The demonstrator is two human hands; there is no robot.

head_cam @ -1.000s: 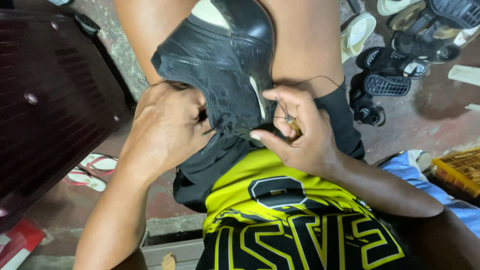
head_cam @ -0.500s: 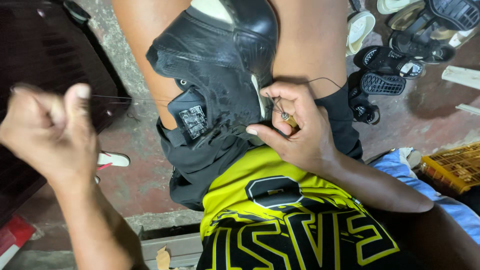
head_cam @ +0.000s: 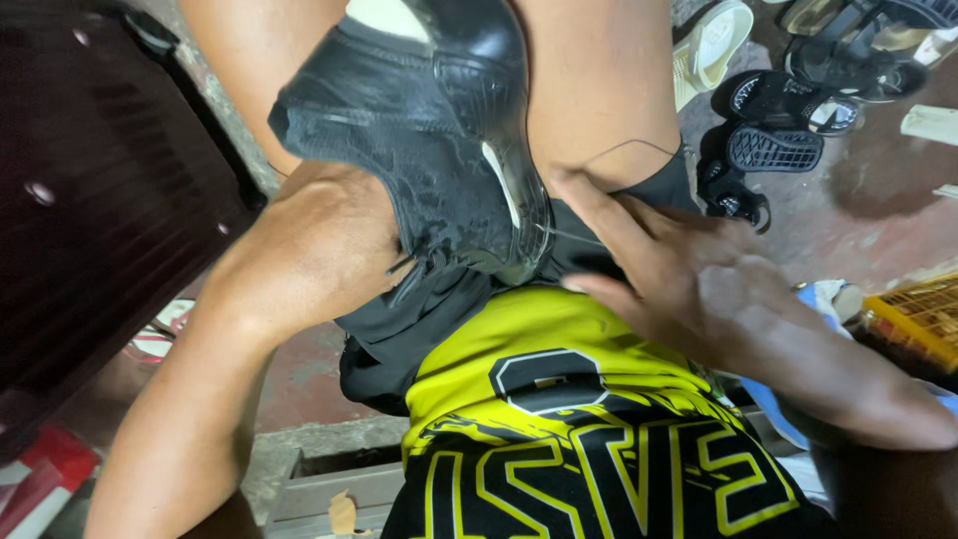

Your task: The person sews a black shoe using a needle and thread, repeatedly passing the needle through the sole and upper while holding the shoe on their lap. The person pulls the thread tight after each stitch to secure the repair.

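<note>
Black leather sneaker [head_cam: 439, 150] is wedged sole-right btwn the person's 2 bare knees, centre-far. Left hand [head_cam: 309, 250] presses on its near-left side; grip can't be told, fingers hidden. Right hand [head_cam: 689, 289] lies loose, fingers extended by the shoe's pale sole edge, with thin thread [head_cam: 629, 150] above it. Black sandals [head_cam: 778, 150] far right on floor.

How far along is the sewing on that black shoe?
Done: a thread enters the black shoe at its sole edge. In hand: the shoe sits wedged between the knees, left hand against it, right hand open beside the sole. Left: the thread loops loose over the thigh, not yet cut.
</note>
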